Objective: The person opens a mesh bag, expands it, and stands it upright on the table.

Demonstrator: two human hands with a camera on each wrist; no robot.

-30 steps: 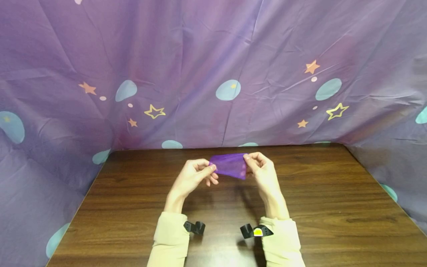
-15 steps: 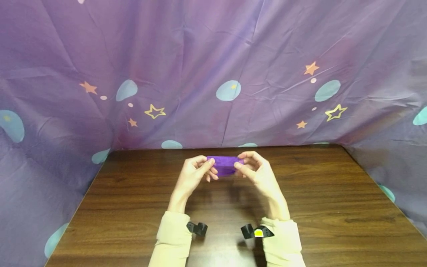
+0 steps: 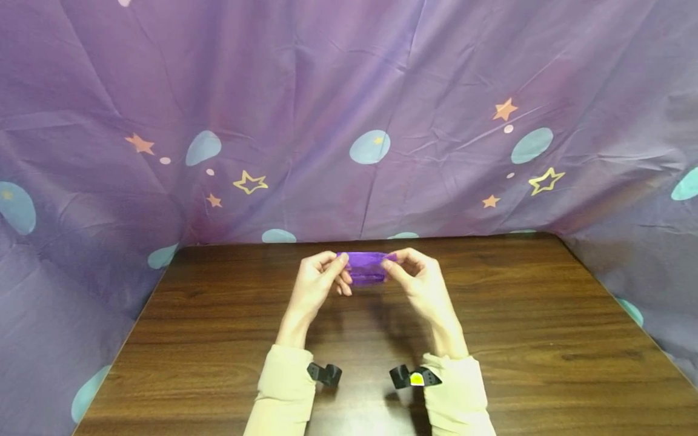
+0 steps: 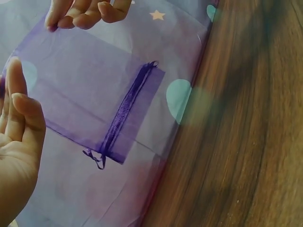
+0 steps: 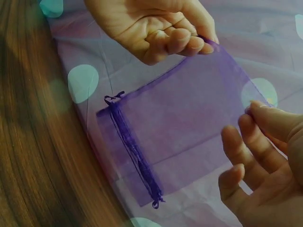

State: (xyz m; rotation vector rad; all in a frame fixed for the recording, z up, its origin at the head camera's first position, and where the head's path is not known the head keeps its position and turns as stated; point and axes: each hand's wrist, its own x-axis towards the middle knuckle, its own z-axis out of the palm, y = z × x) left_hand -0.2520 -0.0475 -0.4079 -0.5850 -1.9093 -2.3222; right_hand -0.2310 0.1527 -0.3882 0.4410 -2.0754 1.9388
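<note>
A sheer purple drawstring pouch [image 3: 367,261] is held up between both hands above the table. My left hand [image 3: 312,284] pinches one corner of its top edge between thumb and fingers. The opposite corner is pinched by my right hand [image 3: 426,282]. In the left wrist view the see-through pouch [image 4: 87,80] hangs flat, its gathered ribbon band [image 4: 124,111] at the lower end. Small ribbon loops [image 5: 155,204] stick out at the band's ends in the right wrist view. Nothing shows inside the sheer fabric.
The brown wood-grain table [image 3: 218,339] lies beneath the hands. A purple curtain [image 3: 305,109] with stars and blue ovals hangs behind it and at both sides. Black wrist mounts [image 3: 325,374] sit at the sleeves' inner edges.
The pouch was spread out toward the right hand a second ago; it now hangs down between the hands. My right hand has shifted slightly left and changed its hold, closer to the left hand.
</note>
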